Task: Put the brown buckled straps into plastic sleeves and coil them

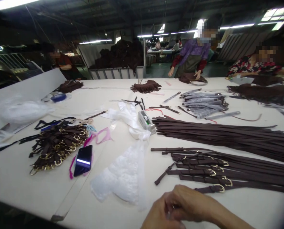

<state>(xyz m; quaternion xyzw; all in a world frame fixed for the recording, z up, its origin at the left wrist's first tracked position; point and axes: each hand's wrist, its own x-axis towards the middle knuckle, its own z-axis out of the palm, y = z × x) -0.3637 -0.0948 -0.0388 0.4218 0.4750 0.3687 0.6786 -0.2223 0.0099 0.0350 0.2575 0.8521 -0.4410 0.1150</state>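
At the bottom edge, my left hand (156, 212) and my right hand (188, 202) meet, both with curled fingers pressed together. A small pale bit shows between them, too hidden to name. My left hand is partly cut off by the frame. Just beyond my right hand lies a dark brown strap with a gold buckle (219, 188). More buckled brown straps (204, 172) are laid side by side behind it, with one short strap (167, 170) lying askew at their left ends. White thin sheeting (120, 173) is spread left of these straps.
A pile of short buckled straps (58, 143) and a phone (83, 160) lie to the left. Mid-table stands a tape dispenser (146, 122), beside long plain straps (216, 135) and plastic-wrapped strips (204, 102). Across the table, a co-worker (192, 54) handles a brown piece.
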